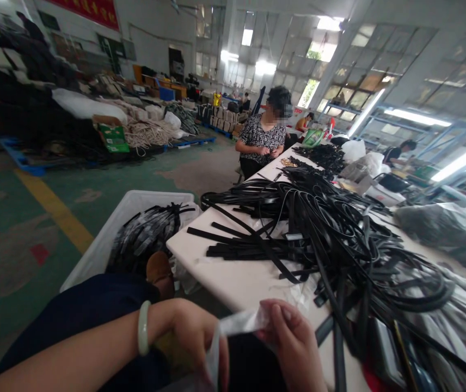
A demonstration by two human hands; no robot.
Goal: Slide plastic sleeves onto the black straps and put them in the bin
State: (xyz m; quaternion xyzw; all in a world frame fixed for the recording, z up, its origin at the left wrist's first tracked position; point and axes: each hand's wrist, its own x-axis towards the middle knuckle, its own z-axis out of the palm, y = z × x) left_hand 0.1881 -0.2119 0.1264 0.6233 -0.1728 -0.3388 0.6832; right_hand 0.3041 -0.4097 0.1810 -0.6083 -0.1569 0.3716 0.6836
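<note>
Between my hands, low in the head view, stretches a whitish translucent plastic strip or bag (239,322). My right hand (292,340) pinches its right end between thumb and fingers, just off the table's front edge. My left hand (200,332), with a pale bangle at the wrist, is curled around the hanging left part; some fingertips are hidden behind the plastic. A large tangled heap of black straps (323,218) covers much of the white table (216,277). Several straight black straps (241,250) lie on its near left part.
Left of the table stands a white bin (94,256) holding bundled black strips (147,234). A person (262,139) sits at the table's far side. Blue pallets (24,158) with piled goods are on the floor at left. Grey plastic bags (441,223) lie at right.
</note>
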